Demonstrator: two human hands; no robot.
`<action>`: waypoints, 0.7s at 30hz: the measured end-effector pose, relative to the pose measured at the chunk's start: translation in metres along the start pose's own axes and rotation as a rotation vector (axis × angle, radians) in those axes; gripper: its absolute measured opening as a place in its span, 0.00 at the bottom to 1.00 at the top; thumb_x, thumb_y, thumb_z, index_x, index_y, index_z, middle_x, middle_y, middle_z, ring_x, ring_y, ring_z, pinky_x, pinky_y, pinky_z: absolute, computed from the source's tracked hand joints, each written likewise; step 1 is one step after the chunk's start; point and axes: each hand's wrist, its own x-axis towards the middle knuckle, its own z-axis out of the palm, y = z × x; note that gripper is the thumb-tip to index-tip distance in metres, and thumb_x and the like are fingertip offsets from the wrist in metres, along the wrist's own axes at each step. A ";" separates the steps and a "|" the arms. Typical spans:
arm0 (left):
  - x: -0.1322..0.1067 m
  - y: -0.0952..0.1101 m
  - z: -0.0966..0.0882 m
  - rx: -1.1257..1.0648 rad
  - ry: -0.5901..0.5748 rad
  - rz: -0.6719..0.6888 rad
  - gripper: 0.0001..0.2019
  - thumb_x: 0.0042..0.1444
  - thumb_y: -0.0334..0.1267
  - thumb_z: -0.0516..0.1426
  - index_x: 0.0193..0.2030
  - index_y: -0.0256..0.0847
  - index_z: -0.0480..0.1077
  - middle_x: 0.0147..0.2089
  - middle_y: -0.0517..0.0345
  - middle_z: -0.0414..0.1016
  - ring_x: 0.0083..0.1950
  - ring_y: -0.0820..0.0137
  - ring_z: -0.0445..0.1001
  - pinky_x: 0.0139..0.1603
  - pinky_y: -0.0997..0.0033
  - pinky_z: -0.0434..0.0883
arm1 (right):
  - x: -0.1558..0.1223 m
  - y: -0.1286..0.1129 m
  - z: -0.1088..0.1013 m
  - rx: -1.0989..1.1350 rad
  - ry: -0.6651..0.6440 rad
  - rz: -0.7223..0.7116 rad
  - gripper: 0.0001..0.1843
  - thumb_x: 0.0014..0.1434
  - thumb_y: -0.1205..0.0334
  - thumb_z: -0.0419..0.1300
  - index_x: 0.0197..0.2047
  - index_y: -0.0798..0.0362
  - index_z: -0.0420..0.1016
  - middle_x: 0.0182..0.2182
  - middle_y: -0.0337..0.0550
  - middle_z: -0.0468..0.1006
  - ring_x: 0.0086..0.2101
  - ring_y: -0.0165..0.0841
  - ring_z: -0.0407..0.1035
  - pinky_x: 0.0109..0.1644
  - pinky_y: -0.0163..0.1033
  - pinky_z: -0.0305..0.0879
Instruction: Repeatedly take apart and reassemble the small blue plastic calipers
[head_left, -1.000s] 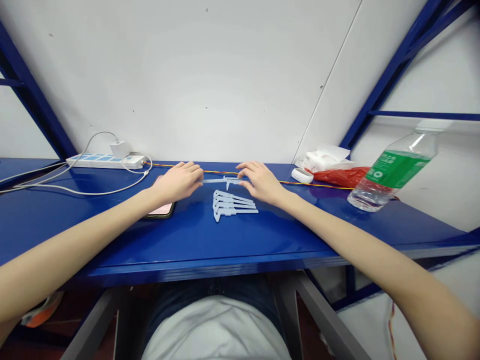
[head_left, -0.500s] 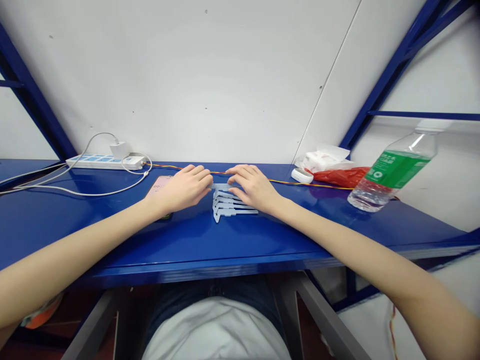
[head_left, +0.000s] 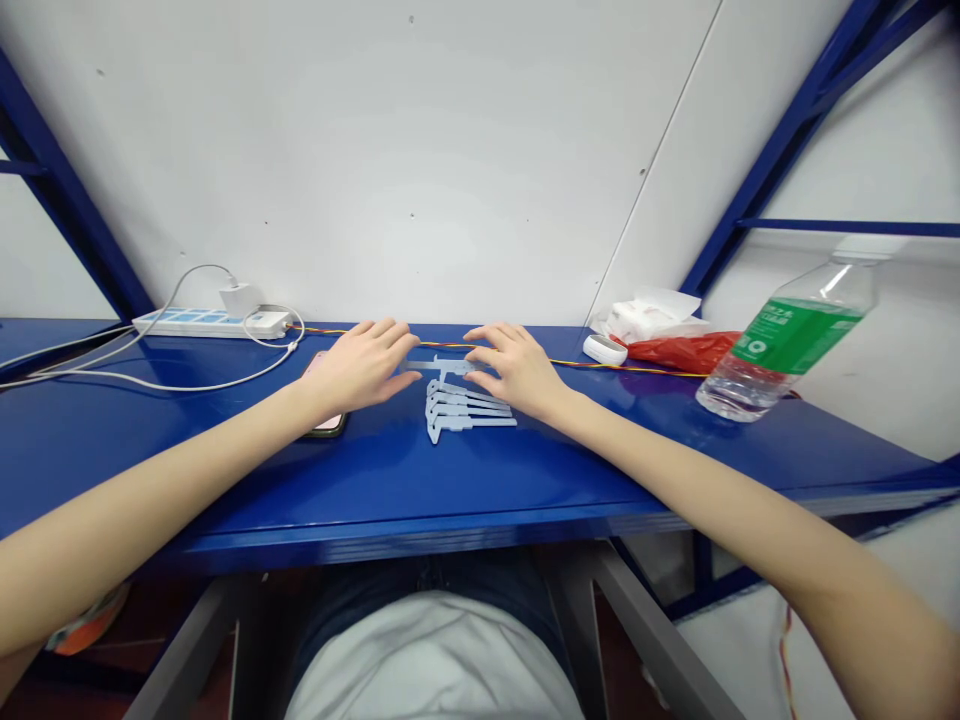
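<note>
On the blue metal table [head_left: 187, 470], a pale blue plastic caliper-shaped piece [head_left: 442, 365] lies crosswise between my hands. My left hand [head_left: 358, 366] is open at its left end, with the fingers spread. My right hand [head_left: 517, 370] is open, its fingertips at or just over the right end. Just nearer to me, several similar pieces [head_left: 466, 412] lie side by side in a neat stack. A smartphone [head_left: 328, 425] lies mostly hidden under my left palm.
A white power strip [head_left: 206, 322] with a charger and white cables stands at back left. An orange-yellow wire [head_left: 570, 364] runs along the wall. At right are a small white device [head_left: 604, 349], tissues [head_left: 651, 320], a red plastic bag [head_left: 679, 350] and a green-labelled water bottle [head_left: 780, 345].
My hands have spread apart from their close position over the piece. The loose piece sits a little farther back from the stack than half a second ago.
</note>
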 end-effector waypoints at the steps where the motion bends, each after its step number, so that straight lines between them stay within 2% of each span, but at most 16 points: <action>1: -0.001 -0.003 0.000 0.013 -0.012 -0.032 0.17 0.61 0.46 0.51 0.47 0.34 0.69 0.45 0.46 0.73 0.47 0.59 0.70 0.45 0.61 0.66 | -0.001 0.002 0.000 -0.007 0.010 0.020 0.06 0.59 0.59 0.60 0.36 0.51 0.76 0.47 0.48 0.75 0.48 0.40 0.66 0.52 0.48 0.61; 4: -0.003 -0.005 0.001 0.007 -0.073 -0.062 0.17 0.62 0.47 0.49 0.42 0.35 0.71 0.41 0.48 0.74 0.45 0.60 0.71 0.44 0.62 0.67 | -0.001 0.003 0.000 -0.016 0.028 0.063 0.05 0.58 0.60 0.61 0.35 0.51 0.76 0.47 0.48 0.75 0.48 0.40 0.66 0.51 0.47 0.61; 9: -0.002 0.013 -0.001 -0.056 -0.068 0.098 0.16 0.63 0.46 0.48 0.39 0.36 0.70 0.39 0.49 0.73 0.44 0.62 0.70 0.47 0.62 0.67 | 0.000 -0.006 -0.001 0.019 0.016 0.010 0.06 0.58 0.59 0.61 0.35 0.51 0.76 0.44 0.47 0.75 0.46 0.38 0.66 0.51 0.45 0.60; 11: -0.001 0.020 -0.002 -0.069 -0.059 0.115 0.16 0.63 0.45 0.48 0.38 0.36 0.70 0.38 0.49 0.73 0.44 0.61 0.70 0.48 0.61 0.67 | 0.001 -0.008 -0.002 0.023 0.021 -0.011 0.06 0.58 0.59 0.61 0.34 0.52 0.76 0.43 0.47 0.76 0.45 0.38 0.66 0.50 0.45 0.60; 17: 0.002 0.024 -0.009 -0.162 -0.075 -0.069 0.14 0.62 0.42 0.47 0.42 0.37 0.68 0.41 0.50 0.72 0.45 0.61 0.70 0.46 0.61 0.68 | 0.002 -0.013 -0.007 -0.002 0.036 -0.061 0.06 0.59 0.59 0.60 0.34 0.51 0.76 0.44 0.47 0.76 0.45 0.39 0.66 0.49 0.46 0.59; 21: 0.003 0.029 -0.012 -0.328 -0.100 -0.164 0.07 0.56 0.37 0.48 0.36 0.40 0.66 0.37 0.54 0.72 0.41 0.64 0.69 0.44 0.64 0.68 | 0.002 -0.020 -0.009 -0.040 0.034 -0.134 0.07 0.59 0.59 0.59 0.33 0.52 0.76 0.43 0.47 0.77 0.46 0.40 0.64 0.48 0.46 0.58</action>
